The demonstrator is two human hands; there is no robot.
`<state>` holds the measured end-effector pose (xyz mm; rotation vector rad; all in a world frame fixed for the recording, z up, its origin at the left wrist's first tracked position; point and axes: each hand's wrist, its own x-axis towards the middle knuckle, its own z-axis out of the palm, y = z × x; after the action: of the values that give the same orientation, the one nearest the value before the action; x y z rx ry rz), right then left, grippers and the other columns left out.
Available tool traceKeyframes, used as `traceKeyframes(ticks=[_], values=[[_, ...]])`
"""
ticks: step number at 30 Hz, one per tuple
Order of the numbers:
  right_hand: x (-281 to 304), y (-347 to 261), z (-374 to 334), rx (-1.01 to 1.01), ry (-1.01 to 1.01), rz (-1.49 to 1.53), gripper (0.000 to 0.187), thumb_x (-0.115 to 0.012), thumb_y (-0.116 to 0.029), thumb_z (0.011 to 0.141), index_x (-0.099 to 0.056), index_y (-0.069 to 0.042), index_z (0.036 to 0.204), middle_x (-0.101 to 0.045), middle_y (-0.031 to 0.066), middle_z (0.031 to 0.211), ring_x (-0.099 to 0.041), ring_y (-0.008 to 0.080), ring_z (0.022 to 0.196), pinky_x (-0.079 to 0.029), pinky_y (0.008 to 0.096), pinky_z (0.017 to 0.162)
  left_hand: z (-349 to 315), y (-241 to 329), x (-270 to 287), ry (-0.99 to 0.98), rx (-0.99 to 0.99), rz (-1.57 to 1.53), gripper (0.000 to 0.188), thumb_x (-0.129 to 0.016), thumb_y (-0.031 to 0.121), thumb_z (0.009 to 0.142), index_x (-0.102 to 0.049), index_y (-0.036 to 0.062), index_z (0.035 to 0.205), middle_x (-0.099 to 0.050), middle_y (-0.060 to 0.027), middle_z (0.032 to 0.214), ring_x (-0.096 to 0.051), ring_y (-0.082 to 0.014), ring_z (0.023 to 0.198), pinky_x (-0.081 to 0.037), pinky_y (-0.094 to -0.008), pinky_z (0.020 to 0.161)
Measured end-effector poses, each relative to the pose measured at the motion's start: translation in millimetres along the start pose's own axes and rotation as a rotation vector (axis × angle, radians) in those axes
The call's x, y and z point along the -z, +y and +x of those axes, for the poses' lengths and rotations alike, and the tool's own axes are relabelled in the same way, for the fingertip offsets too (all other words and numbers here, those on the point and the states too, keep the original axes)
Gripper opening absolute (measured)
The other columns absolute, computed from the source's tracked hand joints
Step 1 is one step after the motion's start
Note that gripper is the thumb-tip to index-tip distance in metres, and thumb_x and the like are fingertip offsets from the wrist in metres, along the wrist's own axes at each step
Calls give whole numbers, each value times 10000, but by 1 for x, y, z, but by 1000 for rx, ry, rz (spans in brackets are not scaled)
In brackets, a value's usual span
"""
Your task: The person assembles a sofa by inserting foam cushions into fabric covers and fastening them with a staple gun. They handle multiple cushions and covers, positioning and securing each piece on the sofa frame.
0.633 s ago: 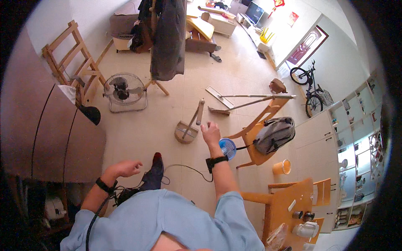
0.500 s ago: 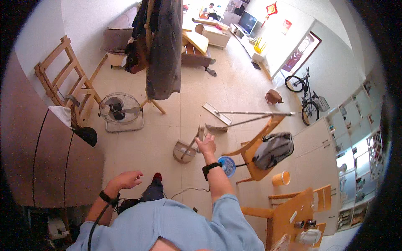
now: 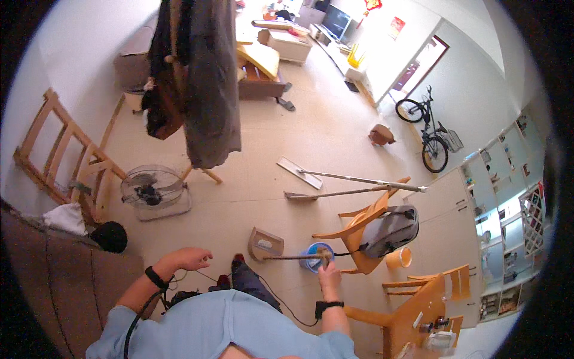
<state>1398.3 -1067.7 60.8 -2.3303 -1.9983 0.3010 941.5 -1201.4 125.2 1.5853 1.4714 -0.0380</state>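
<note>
Pale tiled floor ran all around the wooden chair, washed by bright light well beyond it. Far left of the chair, a slatted wooden frame leaned near a white wall, with a brownish sofa farther off. A television stood well beyond the chair; white cabinets and glass-backed shelving lined its right, and a wooden table stood nearer than it.

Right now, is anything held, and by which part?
The right hand holds the long-handled dustpan by the free end of its handle; the left hand holds nothing.
</note>
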Motion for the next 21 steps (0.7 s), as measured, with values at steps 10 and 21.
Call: traceKeyframes(ticks=[10, 21], values=[[-22, 95, -15, -50, 14, 113, 324, -688, -299, 701, -632, -45, 895, -643, 180, 831, -609, 361, 796, -483, 453, 707, 197, 84, 141, -213, -217, 186, 361, -517, 273, 876, -520, 44, 1156, -606, -153, 1076, -571, -317, 993, -455, -403, 825], [10, 106, 31, -285, -630, -20, 357, -600, -369, 795, -614, -36, 924, -621, 191, 815, -576, 361, 776, -455, 431, 691, 396, 129, 251, -282, -392, 269, 363, -540, 273, 861, -520, 56, 1150, -602, -173, 1080, -561, -349, 999, -445, -423, 834]])
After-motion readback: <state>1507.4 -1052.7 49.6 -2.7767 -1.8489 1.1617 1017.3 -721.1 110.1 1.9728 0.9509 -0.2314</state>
